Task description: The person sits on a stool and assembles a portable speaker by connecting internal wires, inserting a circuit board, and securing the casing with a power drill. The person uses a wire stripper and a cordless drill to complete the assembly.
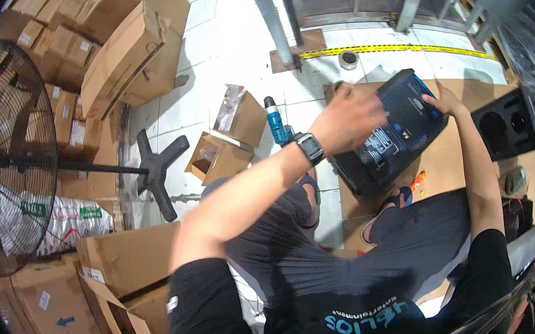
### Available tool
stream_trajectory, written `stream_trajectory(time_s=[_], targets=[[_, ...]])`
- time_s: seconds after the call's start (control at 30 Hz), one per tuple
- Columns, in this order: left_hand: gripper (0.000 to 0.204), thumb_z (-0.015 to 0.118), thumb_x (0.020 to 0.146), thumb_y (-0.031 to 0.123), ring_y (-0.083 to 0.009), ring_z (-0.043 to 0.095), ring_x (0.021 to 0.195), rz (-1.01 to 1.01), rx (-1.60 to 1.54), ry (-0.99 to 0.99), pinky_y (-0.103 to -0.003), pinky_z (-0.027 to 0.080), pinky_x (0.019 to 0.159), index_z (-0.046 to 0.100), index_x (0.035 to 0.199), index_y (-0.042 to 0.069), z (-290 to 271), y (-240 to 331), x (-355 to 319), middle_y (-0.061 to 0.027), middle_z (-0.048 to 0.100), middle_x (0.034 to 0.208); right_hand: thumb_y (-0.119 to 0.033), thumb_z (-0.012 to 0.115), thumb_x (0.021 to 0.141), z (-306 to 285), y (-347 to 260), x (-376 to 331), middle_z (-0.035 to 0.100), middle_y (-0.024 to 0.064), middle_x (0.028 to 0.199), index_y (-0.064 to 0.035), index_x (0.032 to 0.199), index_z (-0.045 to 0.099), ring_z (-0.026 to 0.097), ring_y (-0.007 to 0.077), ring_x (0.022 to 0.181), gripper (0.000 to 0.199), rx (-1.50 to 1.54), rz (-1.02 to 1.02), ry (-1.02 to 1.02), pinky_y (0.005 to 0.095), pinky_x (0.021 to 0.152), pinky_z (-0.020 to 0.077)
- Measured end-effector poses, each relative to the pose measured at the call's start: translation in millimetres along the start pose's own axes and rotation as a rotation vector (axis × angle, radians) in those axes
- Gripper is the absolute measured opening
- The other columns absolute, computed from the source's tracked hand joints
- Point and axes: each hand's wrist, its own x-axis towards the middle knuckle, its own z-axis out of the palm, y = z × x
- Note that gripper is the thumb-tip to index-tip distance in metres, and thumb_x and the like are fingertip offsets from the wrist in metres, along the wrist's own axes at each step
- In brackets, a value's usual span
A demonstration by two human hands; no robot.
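Observation:
A black speaker box (364, 172) with a printed label and a blue strip along its far edge lies tilted between my feet on flattened cardboard. My right hand (446, 102) grips its far right edge, thumb on the face and the other fingers mostly hidden. Over the box's left part is my left hand (353, 117), smeared by motion, with a watch on the wrist. Whether its fingers hold anything does not show. A blue cordless drill (278, 123) stands on the tiles to the left of that hand.
Small open cartons (230, 131) sit left of the drill. A black cabinet with round openings (507, 123) stands at right. An orange-handled tool (418, 181) lies by my foot. A tape roll (348, 60) is farther off; a standing fan (9, 157) and stacked cartons fill the left.

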Motion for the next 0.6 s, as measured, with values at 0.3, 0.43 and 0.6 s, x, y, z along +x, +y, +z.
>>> stream_trajectory(time_s=[0.3, 0.43, 0.6], targets=[[0.024, 0.073, 0.083, 0.025, -0.0150, 0.042, 0.144, 0.615, 0.232, -0.136, -0.049, 0.028, 0.127, 0.074, 0.107, 0.028, -104.4, 43.1, 22.9, 0.0089, 0.062, 0.133, -0.047, 0.082, 0.084, -38.2, -72.3, -159.9, 0.050, 0.0312, 0.152, 0.0026, 0.160, 0.032, 0.049, 0.0413, 0.143, 0.103, 0.299, -0.251, -0.024, 0.0435, 0.118, 0.0395], [0.028, 0.075, 0.082, 0.023, -0.0179, 0.045, 0.144, 0.591, 0.197, -0.167, -0.050, 0.033, 0.125, 0.073, 0.109, 0.027, -101.5, 46.6, 35.3, 0.0056, 0.062, 0.136, -0.051, 0.080, 0.085, -43.8, -67.1, -186.7, 0.051, 0.0308, 0.150, 0.0029, 0.158, 0.036, 0.050, 0.0401, 0.142, 0.100, 0.359, -0.263, 0.005, 0.0439, 0.117, 0.0408], [0.031, 0.082, 0.071, 0.019, -0.0283, 0.064, 0.116, 0.058, 0.032, 0.036, -0.047, 0.052, 0.092, 0.074, 0.101, 0.015, -57.3, -34.9, 60.7, -0.0076, 0.070, 0.118, -0.049, 0.074, 0.094, -63.0, -34.6, -208.2, 0.073, 0.0225, 0.114, 0.0026, 0.151, 0.047, 0.072, 0.0271, 0.111, 0.081, 0.598, -0.213, -0.152, 0.0357, 0.099, 0.0541]])
